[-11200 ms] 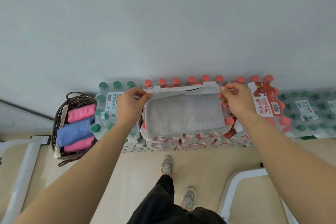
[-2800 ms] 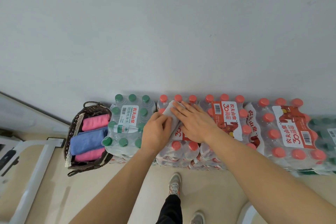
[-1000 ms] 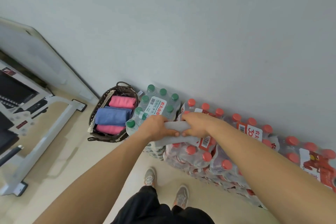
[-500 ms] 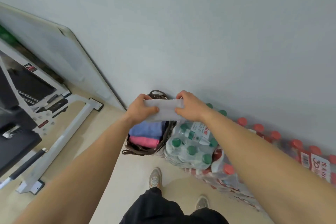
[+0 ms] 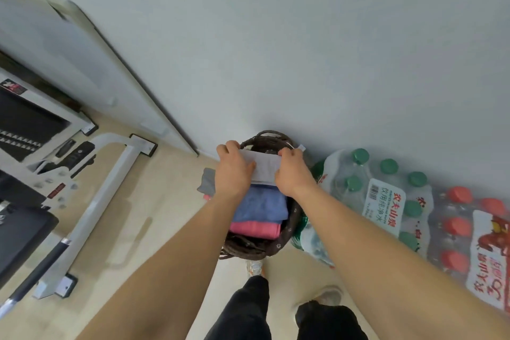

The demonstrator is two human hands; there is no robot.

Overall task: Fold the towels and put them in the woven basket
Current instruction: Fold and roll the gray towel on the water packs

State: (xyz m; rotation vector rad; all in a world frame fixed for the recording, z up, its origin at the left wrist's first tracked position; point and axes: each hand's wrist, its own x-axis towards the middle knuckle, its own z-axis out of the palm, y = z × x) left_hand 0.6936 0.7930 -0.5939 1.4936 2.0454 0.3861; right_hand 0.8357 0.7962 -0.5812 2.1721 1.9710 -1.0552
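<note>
1. Over far end of woven basket (image 5: 288,232): gripping folded grey towel (image 5: 263,170), left hand (image 5: 234,171) clenched on one end, right hand (image 5: 292,174) on other.
2. Inside basket: blue towel (image 5: 262,207) mid, pink towel (image 5: 255,229) at near edge, touching.

Green-capped bottle pack label (image 5: 382,204): "农夫山泉" in red, "饮用纯净水" in green beside it; barcode at the top end, digits too small to read.
Red-capped bottle pack label (image 5: 487,284): "农夫山泉" in red; the other print is blurred.
Exercise machine sticker (image 5: 12,88): red and white print, unreadable.
</note>
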